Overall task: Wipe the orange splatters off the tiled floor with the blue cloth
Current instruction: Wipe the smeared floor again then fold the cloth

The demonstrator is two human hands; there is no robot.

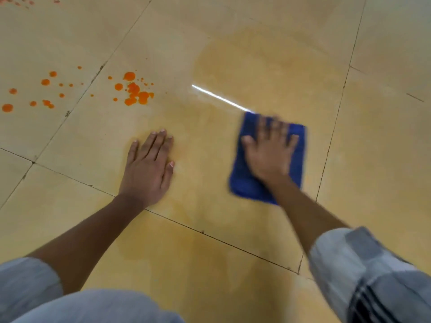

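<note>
Rolled grey sleeves [373, 271] frame both hands: left hand [147, 169] flat on the glossy beige tiled floor [233, 54], right hand [270, 152] spread, pressing the folded blue cloth [245, 183], which may smear the bright orange splatters [134, 89] lying well left.

The right hand [270, 150] lies flat, fingers spread, on the folded blue cloth [247, 183], pressing it against the tiled floor [373, 148]; this hand and cloth appear motion-blurred. The left hand [149, 166] rests palm-down with straight fingers directly on the tile, well apart from the cloth. A yellowish wet film surrounds both hands. Orange splatters [134, 89] lie beyond the left hand, spread across two tiles. Rolled light sleeves [363, 264] cover both upper forearms.
</note>
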